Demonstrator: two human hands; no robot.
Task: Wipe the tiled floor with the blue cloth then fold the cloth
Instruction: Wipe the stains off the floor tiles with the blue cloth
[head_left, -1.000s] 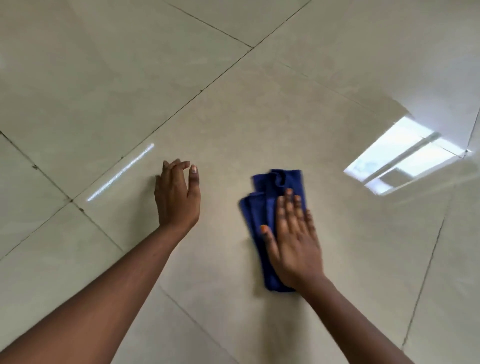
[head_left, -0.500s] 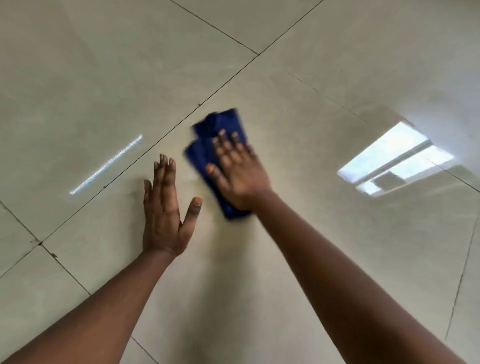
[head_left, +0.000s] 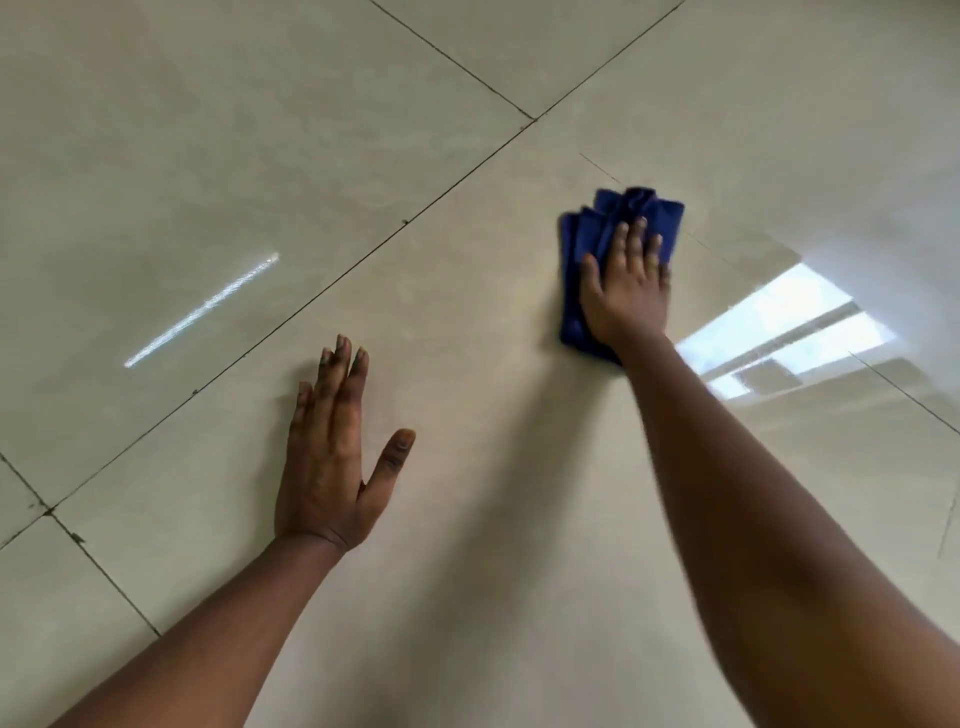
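The blue cloth (head_left: 608, 249) lies on the tiled floor (head_left: 467, 519) in the upper right of the frame. It is bunched up into soft folds, not flat. The right hand (head_left: 626, 293) lies flat on top of it and presses it down on the floor. The fingers (head_left: 631, 241) of this hand are straight and close together, and the thumb sticks out to the left side. They are not curled around the cloth. The cloth peeks out above the fingertips, along the left side of the hand, and a bit below the wrist. The right arm reaches up from the lower right corner of the frame.

The left hand (head_left: 332, 462) is lower down, near the middle of the frame, well apart from the cloth. It lies flat on the bare floor, palm down. Its four fingers are straight and close together, and its thumb points out wide to the right. It holds nothing.

The floor is made of big, shiny, cream tiles with thin dark lines between them. A bright window reflection (head_left: 789, 332) shines on the tiles at the right edge, just beside the right arm. A thin white streak of light (head_left: 202, 310) shows on the left.
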